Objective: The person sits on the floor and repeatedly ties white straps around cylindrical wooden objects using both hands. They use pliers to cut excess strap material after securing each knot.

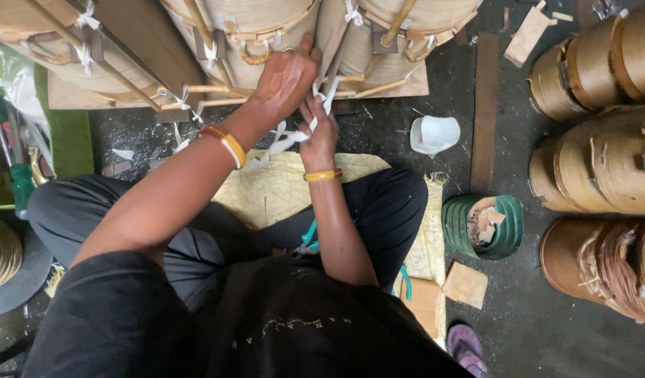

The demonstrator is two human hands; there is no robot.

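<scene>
- A dark, dusty concrete floor point(539, 329) is seen littered with pale shavings and wood scraps.
- A yellow woven mat point(273, 189) is spread on it at the centre.
- A white plastic jug point(434, 134) is set on the floor just beyond the mat.
- A green ribbed bowl point(508, 227) filled with wood offcuts is placed at the mat's right edge.
- Flat wooden pieces point(465, 285) are laid near the bowl, and a purple sandal point(466, 344) is seen beside them.
- Stacked round wooden drums point(602, 168) are ranged along the right.
- A long wooden plank point(485, 112) is laid flat between jug and drums.
</scene>
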